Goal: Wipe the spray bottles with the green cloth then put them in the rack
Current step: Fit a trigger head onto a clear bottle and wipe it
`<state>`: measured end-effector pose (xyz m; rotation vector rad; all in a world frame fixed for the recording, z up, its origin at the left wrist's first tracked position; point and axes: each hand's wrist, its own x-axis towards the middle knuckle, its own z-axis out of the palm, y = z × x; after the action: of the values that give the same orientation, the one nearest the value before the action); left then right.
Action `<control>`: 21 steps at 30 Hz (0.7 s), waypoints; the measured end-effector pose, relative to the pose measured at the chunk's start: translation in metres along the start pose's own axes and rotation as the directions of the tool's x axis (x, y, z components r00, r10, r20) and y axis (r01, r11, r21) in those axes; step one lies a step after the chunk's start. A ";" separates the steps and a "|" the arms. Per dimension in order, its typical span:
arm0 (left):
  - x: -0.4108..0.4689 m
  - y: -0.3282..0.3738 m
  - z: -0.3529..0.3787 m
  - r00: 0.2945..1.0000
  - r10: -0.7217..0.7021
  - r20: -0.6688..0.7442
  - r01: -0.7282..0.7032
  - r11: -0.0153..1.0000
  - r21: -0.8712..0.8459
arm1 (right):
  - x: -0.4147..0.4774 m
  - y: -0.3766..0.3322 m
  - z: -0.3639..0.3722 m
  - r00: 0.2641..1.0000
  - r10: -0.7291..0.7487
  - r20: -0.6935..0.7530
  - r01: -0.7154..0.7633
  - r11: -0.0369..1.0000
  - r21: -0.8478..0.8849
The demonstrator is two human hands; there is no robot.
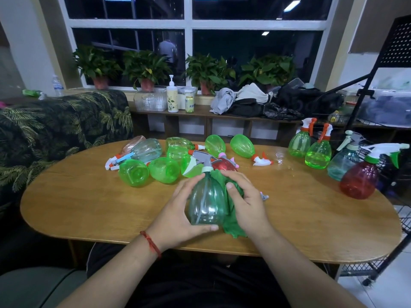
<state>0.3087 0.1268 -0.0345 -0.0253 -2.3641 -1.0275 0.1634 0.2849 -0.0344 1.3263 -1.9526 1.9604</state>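
Wooden table (89,196) under dark window (244,52), spray bottles (133,172) strewn.
Gripping teal bottle (206,203) mid-table with left hand (178,210), clutching green cloth (232,223) against it with right hand (246,201); rack (398,43) far right.

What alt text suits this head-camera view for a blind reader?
A person's left hand holds a teal spray bottle at a wooden table while the right hand presses a green cloth against it. Fallen bottles lie behind; four upright bottles stand at right.
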 end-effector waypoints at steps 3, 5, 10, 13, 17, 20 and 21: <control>-0.001 -0.002 0.003 0.999 -0.004 -0.033 0.004 1.000 0.011 | 0.000 0.002 0.001 0.999 -0.042 0.032 0.043 0.999 -0.028; -0.002 -0.003 0.004 0.998 -0.018 -0.063 0.018 1.000 -0.011 | -0.001 0.003 0.000 0.997 -0.076 0.027 0.077 0.995 -0.062; 0.001 -0.011 0.003 0.975 -0.104 -0.198 0.097 0.994 -0.047 | -0.004 0.003 0.001 0.958 -0.273 0.084 0.284 0.943 -0.175; 0.003 -0.015 0.005 0.960 -0.135 -0.245 0.122 0.990 -0.066 | -0.005 0.005 0.001 0.926 -0.368 0.087 0.378 0.901 -0.214; 0.006 -0.017 0.006 0.933 -0.173 -0.315 0.151 0.984 -0.091 | -0.007 0.005 0.002 0.854 -0.498 0.150 0.520 0.816 -0.252; 0.007 -0.021 0.005 0.930 -0.182 -0.320 0.148 0.981 -0.129 | -0.007 0.006 0.004 0.840 -0.518 0.163 0.543 0.791 -0.283; 0.007 -0.021 0.005 0.931 -0.183 -0.317 0.147 0.980 -0.135 | -0.006 0.006 0.004 0.847 -0.507 0.160 0.531 0.798 -0.286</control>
<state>0.2954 0.1140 -0.0475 0.2880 -2.0308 -1.1423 0.1660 0.2833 -0.0432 1.6330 -1.5986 1.2914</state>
